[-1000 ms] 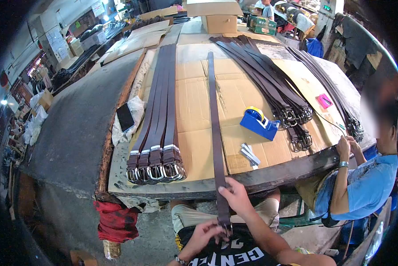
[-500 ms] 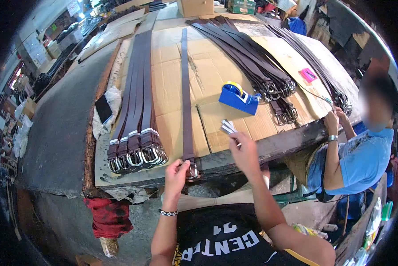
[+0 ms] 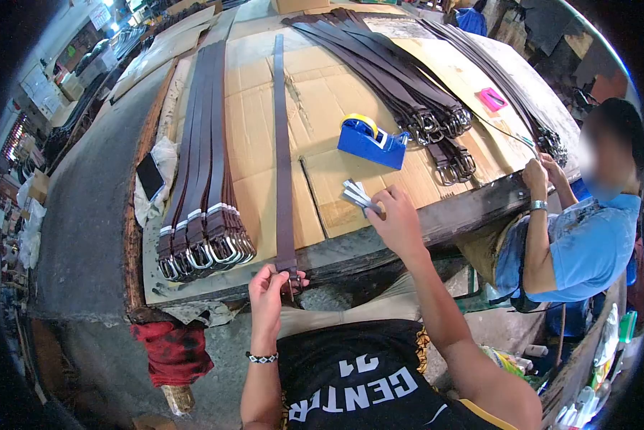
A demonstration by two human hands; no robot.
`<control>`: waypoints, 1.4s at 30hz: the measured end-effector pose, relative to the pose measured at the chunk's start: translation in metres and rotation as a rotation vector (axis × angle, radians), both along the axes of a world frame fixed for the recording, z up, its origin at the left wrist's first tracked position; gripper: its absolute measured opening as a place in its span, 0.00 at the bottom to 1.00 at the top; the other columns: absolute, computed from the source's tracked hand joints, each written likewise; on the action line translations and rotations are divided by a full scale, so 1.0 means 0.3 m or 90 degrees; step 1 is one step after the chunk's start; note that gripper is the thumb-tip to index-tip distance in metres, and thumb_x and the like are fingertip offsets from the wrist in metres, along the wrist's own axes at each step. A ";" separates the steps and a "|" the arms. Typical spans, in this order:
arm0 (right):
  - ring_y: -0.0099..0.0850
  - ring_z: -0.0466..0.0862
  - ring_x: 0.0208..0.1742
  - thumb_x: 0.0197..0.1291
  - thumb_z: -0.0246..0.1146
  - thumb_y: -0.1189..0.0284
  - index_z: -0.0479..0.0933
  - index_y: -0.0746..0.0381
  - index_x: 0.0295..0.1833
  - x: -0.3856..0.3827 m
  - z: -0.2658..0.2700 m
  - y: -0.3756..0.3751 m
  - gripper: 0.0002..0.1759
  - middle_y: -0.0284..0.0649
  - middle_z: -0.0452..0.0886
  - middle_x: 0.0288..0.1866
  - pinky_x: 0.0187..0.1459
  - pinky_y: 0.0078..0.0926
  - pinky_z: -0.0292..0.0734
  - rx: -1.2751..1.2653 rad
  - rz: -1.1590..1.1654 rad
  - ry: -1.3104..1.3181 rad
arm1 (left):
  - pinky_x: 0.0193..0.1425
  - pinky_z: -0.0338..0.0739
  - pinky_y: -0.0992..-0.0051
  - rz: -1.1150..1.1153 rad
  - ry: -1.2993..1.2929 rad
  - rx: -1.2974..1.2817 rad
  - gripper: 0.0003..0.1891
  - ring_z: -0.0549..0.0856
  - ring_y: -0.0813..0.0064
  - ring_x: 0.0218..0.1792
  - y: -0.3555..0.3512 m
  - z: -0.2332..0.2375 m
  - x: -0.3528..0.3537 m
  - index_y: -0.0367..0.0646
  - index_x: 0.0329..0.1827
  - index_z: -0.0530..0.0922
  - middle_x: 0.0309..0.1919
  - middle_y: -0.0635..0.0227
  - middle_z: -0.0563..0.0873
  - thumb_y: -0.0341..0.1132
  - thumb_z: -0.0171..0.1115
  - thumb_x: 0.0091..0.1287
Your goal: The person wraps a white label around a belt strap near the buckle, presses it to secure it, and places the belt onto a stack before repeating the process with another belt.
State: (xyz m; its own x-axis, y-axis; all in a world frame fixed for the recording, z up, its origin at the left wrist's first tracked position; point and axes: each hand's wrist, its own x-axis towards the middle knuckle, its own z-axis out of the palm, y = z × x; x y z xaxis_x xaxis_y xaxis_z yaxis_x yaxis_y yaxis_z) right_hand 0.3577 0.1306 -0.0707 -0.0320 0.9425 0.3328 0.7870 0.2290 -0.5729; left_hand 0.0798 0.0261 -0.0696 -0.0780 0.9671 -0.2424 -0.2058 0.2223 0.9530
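Note:
My left hand (image 3: pixel 268 290) pinches the buckle end of a dark brown belt (image 3: pixel 284 158) at the table's front edge. The belt stretches straight away from me over the cardboard. With thumb and fingers closed together, my right hand (image 3: pixel 397 218) grips the near ends of a small bunch of white strips (image 3: pixel 355 192). Just beyond the strips stands a blue tape dispenser (image 3: pixel 372 147) with a yellow-cored roll. Left of the single belt lies a stack of brown belts (image 3: pixel 206 158), their buckles toward me and white bands near the buckles.
More buckled belts (image 3: pixel 408 93) lie at the right, with a thinner bundle (image 3: pixel 490 68) farther right. A pink item (image 3: pixel 492 99) rests between them. A phone (image 3: pixel 150 176) lies on plastic at the left. A co-worker in a blue shirt (image 3: pixel 587 251) handles belts at the right edge.
My right hand has come down onto the white strips, and its fingers now close at their near ends. My left hand stays at the belt's buckle end. The whole view has shifted slightly.

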 end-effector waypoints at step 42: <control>0.12 0.76 0.33 0.63 0.69 0.77 0.80 0.65 0.46 -0.367 -0.005 -0.317 0.08 0.28 0.81 0.35 0.35 0.13 0.70 -0.364 0.227 0.483 | 0.25 0.73 0.84 0.122 -0.168 -0.091 0.04 0.80 0.89 0.28 -0.187 -0.071 0.020 0.41 0.43 0.83 0.32 0.77 0.85 0.31 0.63 0.73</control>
State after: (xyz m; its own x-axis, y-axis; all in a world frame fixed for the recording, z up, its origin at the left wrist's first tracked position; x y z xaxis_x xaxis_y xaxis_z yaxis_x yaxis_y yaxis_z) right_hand 0.2477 0.0355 -0.0721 -0.3097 0.9437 -0.1164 0.1089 -0.0865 -0.9903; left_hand 0.0858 -0.0299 -0.0910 -0.1709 0.8958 -0.4104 -0.4914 0.2835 0.8235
